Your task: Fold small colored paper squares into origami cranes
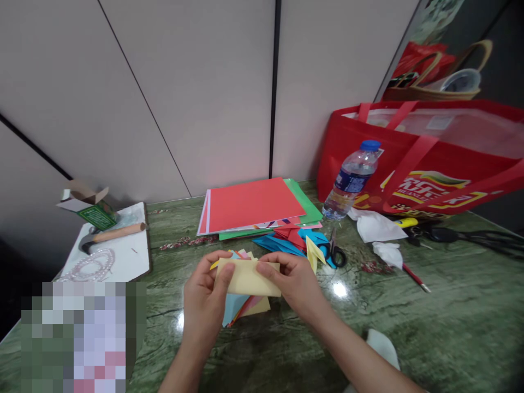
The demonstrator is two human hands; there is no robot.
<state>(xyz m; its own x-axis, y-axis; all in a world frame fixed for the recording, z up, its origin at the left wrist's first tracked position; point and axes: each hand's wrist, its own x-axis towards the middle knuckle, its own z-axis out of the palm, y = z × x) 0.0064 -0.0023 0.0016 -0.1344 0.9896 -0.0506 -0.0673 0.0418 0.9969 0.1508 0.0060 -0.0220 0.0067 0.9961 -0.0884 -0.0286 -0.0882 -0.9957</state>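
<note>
A pale yellow sheet of paper (249, 281), folded into a rectangle, is held up between my two hands. My left hand (207, 295) pinches its left end with the thumb in front. At the upper right edge, my right hand (292, 281) grips the same paper between thumb and fingers. Behind and below it lies a loose pile of coloured paper squares (236, 309), partly hidden by the held paper. Beyond my right hand sit blue and red folded paper pieces (278, 243), a yellow folded piece (313, 254) and dark-handled scissors (334, 254).
A stack of coloured sheets (254, 204) lies by the wall. To the right stand a water bottle (352, 180) and a red bag (426, 158), with crumpled tissue (379, 225) and a red pen (415, 277) nearby. At left, a white board (126, 248) carries a small box (96, 210) and a sickle (118, 232).
</note>
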